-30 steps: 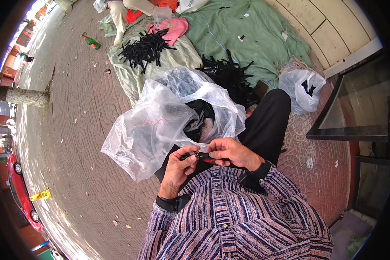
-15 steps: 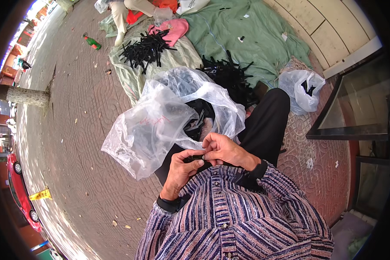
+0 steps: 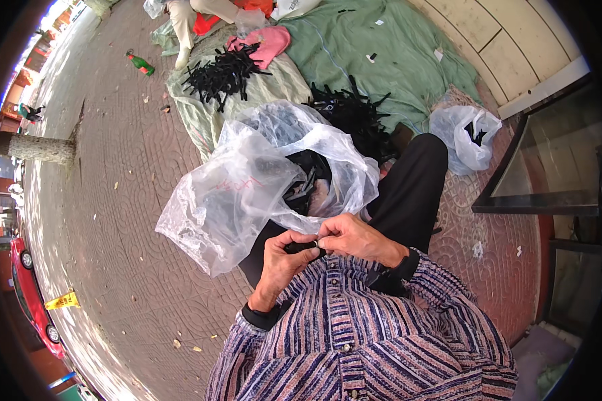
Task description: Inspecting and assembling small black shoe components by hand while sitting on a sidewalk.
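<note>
Close in front of my chest, my left hand [image 3: 279, 264] is closed around a small black strip [image 3: 299, 247], pinching it between thumb and fingers. The fingers of my right hand [image 3: 362, 239] are pressed together at the strip's right end, where a tiny pale bit shows, too small to name. Just beyond both hands, a large clear plastic bag [image 3: 211, 217] lies in my lap with its mouth spread. Black pieces [image 3: 303, 195] are visible inside it.
Farther off, two heaps of black strips [image 3: 224, 75] [image 3: 354, 117] lie on green sheets [image 3: 408, 60], near a pink cloth [image 3: 271, 45]. A small plastic bag [image 3: 458, 137] stands right, by a dark-framed glass panel [image 3: 548, 160]. A green bottle [image 3: 140, 64] lies left of another person's leg [image 3: 182, 30].
My right hand has dropped slightly and its raised fingers have come down to the strip's end. My left hand stays nearly in place, holding the strip.
</note>
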Tool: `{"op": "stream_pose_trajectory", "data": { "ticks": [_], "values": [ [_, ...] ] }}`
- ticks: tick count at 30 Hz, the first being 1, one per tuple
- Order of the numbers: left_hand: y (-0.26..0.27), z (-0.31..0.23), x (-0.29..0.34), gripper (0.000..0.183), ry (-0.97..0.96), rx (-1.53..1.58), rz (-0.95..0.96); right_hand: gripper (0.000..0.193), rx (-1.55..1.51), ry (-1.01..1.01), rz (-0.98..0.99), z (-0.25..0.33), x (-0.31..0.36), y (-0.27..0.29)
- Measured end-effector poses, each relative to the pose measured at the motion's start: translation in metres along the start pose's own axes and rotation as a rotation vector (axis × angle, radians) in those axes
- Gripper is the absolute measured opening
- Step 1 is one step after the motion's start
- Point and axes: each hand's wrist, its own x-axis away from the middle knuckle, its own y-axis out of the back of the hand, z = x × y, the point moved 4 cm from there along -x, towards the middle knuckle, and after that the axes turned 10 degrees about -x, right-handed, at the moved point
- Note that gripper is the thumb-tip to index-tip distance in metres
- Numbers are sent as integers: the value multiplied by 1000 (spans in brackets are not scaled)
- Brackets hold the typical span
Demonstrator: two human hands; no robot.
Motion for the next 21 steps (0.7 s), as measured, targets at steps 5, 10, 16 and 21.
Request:
{"op": "stream_pose_trajectory", "data": {
  "ticks": [5,10,16,21],
  "values": [
    [2,2,-10,19,-36,-67,-238,19,801,675,-351,18,-3,-6],
    [7,1,-18,16,-237,-310,-308,16,870,722,-383,11,-7,-29],
    [1,-9,-17,14,-261,-465,-398,13,1020,852,-470,12,-14,-27],
    [-1,-15,-19,15,-5,-32,-343,21,-277,360,-451,-9,-29,5]
  ]
}}
